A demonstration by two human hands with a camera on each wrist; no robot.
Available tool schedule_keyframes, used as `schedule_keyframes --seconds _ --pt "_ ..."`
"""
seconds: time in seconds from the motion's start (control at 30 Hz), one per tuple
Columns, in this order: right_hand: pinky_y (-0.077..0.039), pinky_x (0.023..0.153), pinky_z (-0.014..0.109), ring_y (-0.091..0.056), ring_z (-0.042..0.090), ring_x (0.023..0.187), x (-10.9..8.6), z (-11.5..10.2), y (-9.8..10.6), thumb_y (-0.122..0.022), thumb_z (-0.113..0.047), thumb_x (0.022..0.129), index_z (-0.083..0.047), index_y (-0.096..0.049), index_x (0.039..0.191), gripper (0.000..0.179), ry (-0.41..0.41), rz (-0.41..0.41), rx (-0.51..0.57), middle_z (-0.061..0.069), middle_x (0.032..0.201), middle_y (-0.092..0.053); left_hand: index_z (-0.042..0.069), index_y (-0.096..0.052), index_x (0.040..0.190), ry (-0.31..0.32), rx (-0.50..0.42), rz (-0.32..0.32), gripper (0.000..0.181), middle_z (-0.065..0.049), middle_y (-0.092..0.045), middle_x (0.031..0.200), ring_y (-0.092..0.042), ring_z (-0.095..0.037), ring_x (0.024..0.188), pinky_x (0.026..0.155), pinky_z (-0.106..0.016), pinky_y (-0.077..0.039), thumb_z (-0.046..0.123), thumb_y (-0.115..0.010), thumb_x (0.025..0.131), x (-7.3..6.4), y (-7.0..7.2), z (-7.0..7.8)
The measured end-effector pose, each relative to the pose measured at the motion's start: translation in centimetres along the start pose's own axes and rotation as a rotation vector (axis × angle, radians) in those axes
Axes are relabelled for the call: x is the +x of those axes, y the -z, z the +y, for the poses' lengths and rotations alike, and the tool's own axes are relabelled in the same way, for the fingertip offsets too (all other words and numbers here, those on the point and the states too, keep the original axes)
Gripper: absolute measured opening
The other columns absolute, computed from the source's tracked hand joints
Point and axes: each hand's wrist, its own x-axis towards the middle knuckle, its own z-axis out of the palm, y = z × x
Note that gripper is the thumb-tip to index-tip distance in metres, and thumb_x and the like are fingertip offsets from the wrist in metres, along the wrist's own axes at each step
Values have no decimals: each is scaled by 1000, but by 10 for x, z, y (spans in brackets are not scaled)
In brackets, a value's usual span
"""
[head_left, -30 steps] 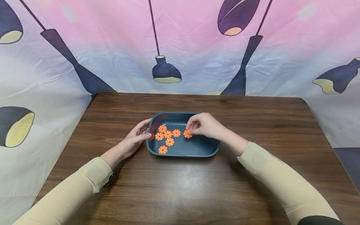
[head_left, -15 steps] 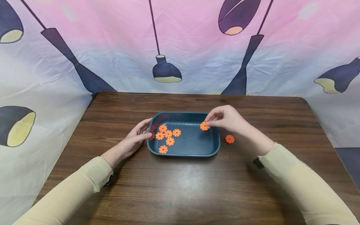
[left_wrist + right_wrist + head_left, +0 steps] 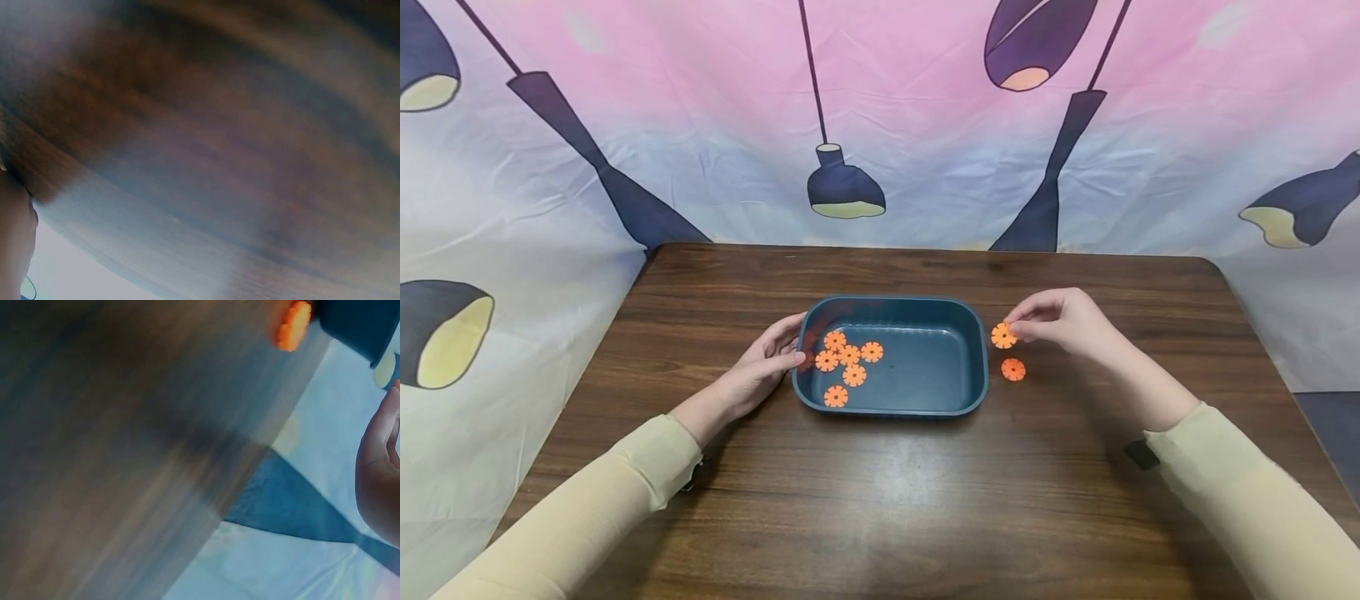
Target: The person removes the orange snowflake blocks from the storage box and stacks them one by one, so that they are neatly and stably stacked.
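Note:
A dark blue rectangular tray [image 3: 936, 414] sits mid-table in the head view. My left hand [image 3: 752, 372] grips its left end, thumb at the rim and fingers along the outer wall. Inside, several orange notched plastic discs [image 3: 854, 375] lie towards the left, some overlapping. Just beyond the tray's right end, my right hand [image 3: 1067, 323] pinches another orange notched disc [image 3: 1003, 336] between thumb and fingers, above the table. Below it, a darker orange disc [image 3: 1012, 370] lies on the wood, also seen as a disc [image 3: 294, 326] in the right wrist view.
The brown wooden table [image 3: 880, 508] extends around the tray, its far edge against a printed cloth [image 3: 925, 167] with lamp drawings. Mostly blurred tabletop [image 3: 206, 150] fills the left wrist view.
My right hand has lifted a disc from inside the tray and carried it right, past the rim. The disc on the table has come into sight. My left hand stays put.

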Motion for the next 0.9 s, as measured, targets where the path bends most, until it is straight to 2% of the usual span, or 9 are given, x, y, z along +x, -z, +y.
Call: schedule_keyframes --seconds 0.37,0.53,0.7,0.9 --pt "-64 77 25 -74 4 81 -6 33 2 -76 -7 97 10 -77 112 23 -72 -43 -31 8 98 -80 12 -30 166 -10 11 -8 63 -2 -39 163 -45 -3 141 109 -15 -45 2 -52 107 0 1 -2" --pt "-64 75 24 -71 2 78 -3 42 -1 -76 -6 97 11 -76 112 23 -92 -73 -27 6 96 -80 13 -31 165 4 12 3 63 -7 -35 167 -44 -3 142 110 -14 -44 0 -50 106 1 1 -1" --pt "-64 74 24 -71 1 77 -1 47 -4 -76 -4 97 13 -76 112 23 -108 -100 -8 10 98 -80 11 -29 166 6 14 1 64 -12 -31 169 -44 -3 142 110 -14 -44 1 -50 106 1 0 -1" --pt "-63 73 23 -70 1 77 3 53 -6 -75 -4 97 12 -76 111 22 -113 -112 -25 11 97 -80 9 -29 166 -2 13 -4 64 -9 -33 168 -45 -3 141 110 -14 -44 2 -51 106 0 -1 -1"
